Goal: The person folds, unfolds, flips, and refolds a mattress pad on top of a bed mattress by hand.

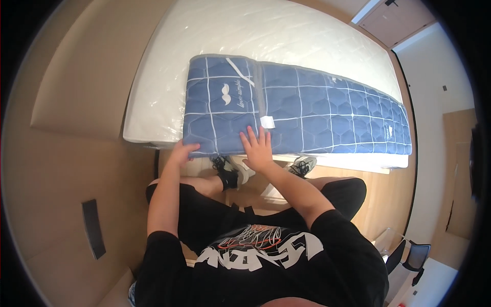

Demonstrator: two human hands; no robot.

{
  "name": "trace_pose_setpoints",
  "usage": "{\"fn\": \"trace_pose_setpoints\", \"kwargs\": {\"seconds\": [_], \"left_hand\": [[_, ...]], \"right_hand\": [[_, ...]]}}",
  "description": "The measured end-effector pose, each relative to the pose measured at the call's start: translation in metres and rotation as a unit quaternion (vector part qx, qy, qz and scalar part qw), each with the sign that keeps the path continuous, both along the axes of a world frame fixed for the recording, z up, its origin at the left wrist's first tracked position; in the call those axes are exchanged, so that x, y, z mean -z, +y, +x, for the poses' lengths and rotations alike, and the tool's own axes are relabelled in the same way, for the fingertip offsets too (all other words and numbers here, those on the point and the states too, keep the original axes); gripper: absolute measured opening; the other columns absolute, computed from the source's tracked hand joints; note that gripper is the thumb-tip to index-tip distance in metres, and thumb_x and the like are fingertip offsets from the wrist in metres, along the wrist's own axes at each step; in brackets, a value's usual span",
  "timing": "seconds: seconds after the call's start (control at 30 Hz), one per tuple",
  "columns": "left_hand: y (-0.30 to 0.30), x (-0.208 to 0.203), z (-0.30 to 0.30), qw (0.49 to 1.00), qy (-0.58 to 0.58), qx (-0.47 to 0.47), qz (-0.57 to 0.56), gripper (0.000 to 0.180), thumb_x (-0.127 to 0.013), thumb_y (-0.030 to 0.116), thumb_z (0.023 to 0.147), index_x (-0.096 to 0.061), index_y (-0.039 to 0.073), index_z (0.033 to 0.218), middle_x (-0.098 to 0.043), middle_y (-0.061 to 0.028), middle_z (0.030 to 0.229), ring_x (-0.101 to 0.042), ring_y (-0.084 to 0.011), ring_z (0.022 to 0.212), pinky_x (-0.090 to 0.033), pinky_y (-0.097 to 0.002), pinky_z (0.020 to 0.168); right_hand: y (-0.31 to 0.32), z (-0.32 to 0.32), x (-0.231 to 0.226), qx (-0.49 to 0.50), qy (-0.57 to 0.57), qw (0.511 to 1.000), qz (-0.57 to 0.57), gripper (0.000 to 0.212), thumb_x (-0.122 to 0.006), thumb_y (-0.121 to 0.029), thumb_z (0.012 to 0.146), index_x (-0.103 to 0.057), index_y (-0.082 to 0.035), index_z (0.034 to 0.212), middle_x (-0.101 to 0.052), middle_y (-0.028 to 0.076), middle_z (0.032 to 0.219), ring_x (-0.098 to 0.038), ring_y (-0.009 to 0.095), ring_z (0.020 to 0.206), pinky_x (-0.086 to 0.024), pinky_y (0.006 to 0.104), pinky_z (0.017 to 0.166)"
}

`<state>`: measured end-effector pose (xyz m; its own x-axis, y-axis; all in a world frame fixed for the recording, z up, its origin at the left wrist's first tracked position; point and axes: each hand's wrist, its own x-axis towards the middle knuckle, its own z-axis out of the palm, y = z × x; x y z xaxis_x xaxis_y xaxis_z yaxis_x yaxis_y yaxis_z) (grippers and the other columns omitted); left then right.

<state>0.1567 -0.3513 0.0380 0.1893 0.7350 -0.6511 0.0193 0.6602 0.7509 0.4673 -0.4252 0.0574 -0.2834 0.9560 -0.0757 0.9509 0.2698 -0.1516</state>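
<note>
A: Closest in is the person's black shirt, with its white and orange print. Where does the blue quilted pad lie?

B: Folded in a long strip along the near edge of the pale mattress, which seems to bear most of its weight, so the hands needn't lift.

A: And the right hand?

B: Laid on the pad's near part, fingers spread, their tips just beside the white tag. I read that as steadying: spread fingers cover more cloth than a grip would.

A: The left hand?

B: At the near left corner. One digit lies over the top; the others are partly hidden, so I can't tell whether they pinch the cloth or only rest against it. A corner is a sensible spot for keeping layers lined up.

A: Why does the mattress shine?

B: It looks wrapped in clear plastic. That could be slippery, perhaps one reason for two points of contact.
</note>
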Motion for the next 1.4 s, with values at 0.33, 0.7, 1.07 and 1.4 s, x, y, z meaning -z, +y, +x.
{"fn": "trace_pose_setpoints", "kwargs": {"seconds": [0.33,0.7,1.07,1.4], "left_hand": [[-0.046,-0.165,0.181,0.949,0.091,0.009,0.301,0.051,-0.07,0.01,0.078,-0.049,-0.003,0.123,-0.062,-0.0166,0.116,-0.063,-0.0273,0.104,-0.05,-0.0351,0.092],[-0.084,-0.088,0.344,0.758,0.236,0.213,0.57,0.059,-0.072,0.016,0.072,-0.052,0.002,0.125,-0.045,-0.0238,0.133,-0.044,-0.0446,0.121,-0.036,-0.0534,0.103],[-0.064,-0.001,0.34,0.666,0.406,0.296,0.552,0.081,-0.084,0.025,0.066,-0.046,0.004,0.135,-0.033,-0.0263,0.146,-0.034,-0.0493,0.132,-0.038,-0.0531,0.106],[-0.01,-0.048,0.306,0.588,0.409,0.408,0.567,0.051,-0.058,0.0,0.075,-0.053,-0.001,0.125,-0.053,-0.0208,0.123,-0.054,-0.0403,0.105,-0.051,-0.0452,0.088]], "right_hand": [[-0.002,0.015,0.044,0.153,0.301,0.939,0.063,0.106,-0.083,-0.029,0.066,-0.024,-0.003,0.151,-0.016,0.024,0.158,-0.023,0.048,0.141,-0.03,0.0541,0.113],[-0.039,0.141,0.062,0.418,0.79,0.353,-0.276,0.062,-0.076,-0.012,0.082,-0.048,-0.004,0.137,-0.056,0.008,0.126,-0.055,0.019,0.112,-0.046,0.0325,0.097],[-0.088,0.321,0.049,0.423,0.852,0.29,-0.103,0.062,-0.068,-0.033,0.092,-0.042,0.005,0.134,-0.059,0.021,0.122,-0.063,0.031,0.103,-0.054,0.0376,0.089],[-0.046,0.325,0.022,0.493,0.625,0.587,-0.151,0.096,-0.082,-0.032,0.079,-0.028,0.018,0.141,-0.056,0.029,0.122,-0.065,0.03,0.099,-0.059,0.0358,0.072]]}}
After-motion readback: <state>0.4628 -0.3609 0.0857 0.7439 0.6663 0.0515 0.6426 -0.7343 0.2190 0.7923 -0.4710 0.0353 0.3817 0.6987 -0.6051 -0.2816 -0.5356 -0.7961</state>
